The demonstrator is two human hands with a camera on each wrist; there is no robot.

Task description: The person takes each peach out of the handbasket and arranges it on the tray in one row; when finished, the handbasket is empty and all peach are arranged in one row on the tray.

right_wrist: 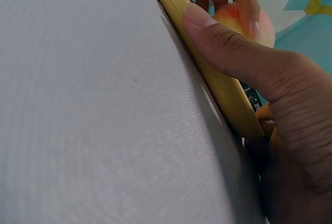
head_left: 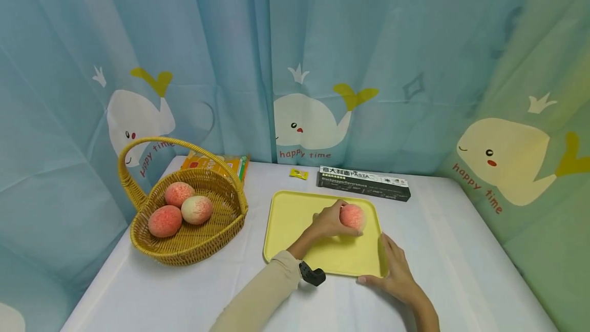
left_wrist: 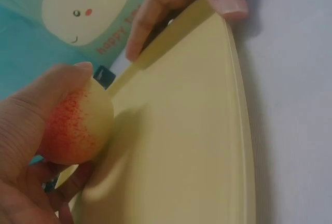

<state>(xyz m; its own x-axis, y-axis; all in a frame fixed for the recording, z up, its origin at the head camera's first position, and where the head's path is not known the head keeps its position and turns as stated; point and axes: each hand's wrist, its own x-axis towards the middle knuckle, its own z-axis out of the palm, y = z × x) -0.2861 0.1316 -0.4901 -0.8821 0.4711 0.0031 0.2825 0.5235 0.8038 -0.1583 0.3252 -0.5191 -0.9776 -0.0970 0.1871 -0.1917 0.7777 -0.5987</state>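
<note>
In the head view, my left hand [head_left: 331, 221] grips a peach [head_left: 352, 217] over the right part of a yellow tray [head_left: 295, 240]. The left wrist view shows the peach [left_wrist: 78, 125] speckled red on pale yellow, with the thumb across its upper side and fingers beneath. My right hand [head_left: 397, 273] holds the tray's near right corner. Its thumb lies along the near edge and its fingers along the right side. From the right wrist camera, this thumb [right_wrist: 228, 47] presses on the tray rim [right_wrist: 228, 97].
A woven basket [head_left: 230, 227] with a tall handle stands at the left and holds three peaches [head_left: 165, 221]. Behind it lies an orange packet [head_left: 241, 164]. A small yellow packet [head_left: 299, 173] and a dark pasta box [head_left: 364, 183] lie beyond the tray, before a blue curtain [head_left: 230, 65].
</note>
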